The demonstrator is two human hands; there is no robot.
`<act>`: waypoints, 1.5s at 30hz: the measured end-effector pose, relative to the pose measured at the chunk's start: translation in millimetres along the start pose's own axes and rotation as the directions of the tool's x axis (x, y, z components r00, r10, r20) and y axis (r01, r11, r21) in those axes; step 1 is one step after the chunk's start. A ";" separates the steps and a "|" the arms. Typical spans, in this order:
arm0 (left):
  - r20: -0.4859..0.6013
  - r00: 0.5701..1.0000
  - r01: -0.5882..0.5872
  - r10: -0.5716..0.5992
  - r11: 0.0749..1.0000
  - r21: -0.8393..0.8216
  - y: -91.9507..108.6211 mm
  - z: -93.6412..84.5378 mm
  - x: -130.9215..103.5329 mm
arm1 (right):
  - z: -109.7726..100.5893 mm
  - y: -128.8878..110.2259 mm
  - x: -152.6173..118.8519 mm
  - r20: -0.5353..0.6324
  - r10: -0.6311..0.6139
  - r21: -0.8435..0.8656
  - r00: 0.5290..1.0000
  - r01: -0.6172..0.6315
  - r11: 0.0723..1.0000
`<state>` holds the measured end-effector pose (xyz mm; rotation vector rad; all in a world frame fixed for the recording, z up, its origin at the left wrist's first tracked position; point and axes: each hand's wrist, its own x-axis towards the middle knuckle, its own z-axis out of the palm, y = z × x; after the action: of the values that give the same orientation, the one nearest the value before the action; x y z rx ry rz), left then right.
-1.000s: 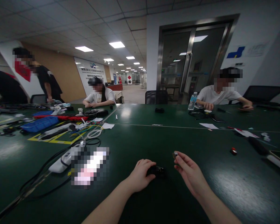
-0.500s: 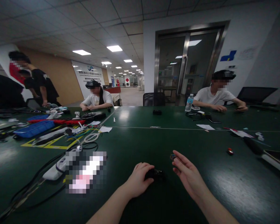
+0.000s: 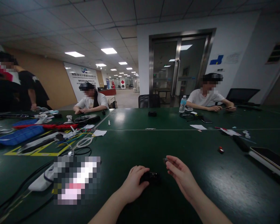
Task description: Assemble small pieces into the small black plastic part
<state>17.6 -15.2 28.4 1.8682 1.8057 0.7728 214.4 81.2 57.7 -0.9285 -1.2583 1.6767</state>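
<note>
My left hand (image 3: 134,183) rests on the green tabletop, its thumb and fingers curled around the left end of a small black case-like device (image 3: 154,176). The device lies flat, and some shiny detail shows on its top; the rest is under my fingers. To the right of it, slightly above the table, my right hand (image 3: 180,174) pinches a small grey metallic piece (image 3: 165,160) between thumb and fingertips. That piece points left and is apart from the black device. Its exact kind is too small to tell.
On the left lie a white power strip (image 3: 40,180), cables, a bright blurred-out screen (image 3: 79,179) and a blue tray (image 3: 21,135). A small red item (image 3: 221,150) and a tablet-like device (image 3: 269,160) lie right. A water bottle (image 3: 183,104) and two seated people are across the table.
The whole view has shifted, so the table items sit further left. My left hand keeps its hold on the black device. The grey piece in my right hand looks slightly turned.
</note>
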 end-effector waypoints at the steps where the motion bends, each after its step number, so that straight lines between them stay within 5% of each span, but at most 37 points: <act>1: 0.001 1.000 0.004 -0.004 1.000 -0.003 0.2 -0.1 -0.1 | 0.1 0.5 0.1 -0.002 0.009 -0.002 1.000 -0.009 1.000; 6: -0.009 1.000 0.000 0.000 1.000 -0.003 0.0 0.4 0.2 | -0.4 2.2 1.2 0.003 0.036 0.037 0.999 -0.036 0.999; 11: -0.017 1.000 -0.020 0.020 1.000 0.024 -1.5 1.5 1.1 | -1.8 6.4 3.5 0.021 -0.113 -0.168 0.993 0.115 0.979; 17: -0.008 1.000 -0.024 0.025 1.000 0.018 0.7 -0.6 1.1 | 5.6 11.0 -4.2 0.184 -0.203 -0.462 0.962 0.267 0.845; 23: -0.025 0.998 -0.050 0.050 0.999 0.018 -0.4 0.2 1.5 | 13.2 23.5 -6.0 0.440 -0.179 -0.549 0.880 0.422 0.721; 34: -0.011 0.999 -0.036 0.036 0.999 -0.001 1.3 -2.1 0.6 | 15.6 29.1 -7.3 0.445 -0.181 -0.596 0.877 0.441 0.671; 45: -0.012 0.999 -0.041 0.042 0.998 0.041 -2.8 1.6 3.9 | 17.1 31.0 -6.2 0.527 -0.111 -0.765 0.842 0.527 0.371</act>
<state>16.5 -11.0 25.7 1.9367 1.8085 0.7693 195.8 64.4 32.0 -0.7988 -2.5755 0.7523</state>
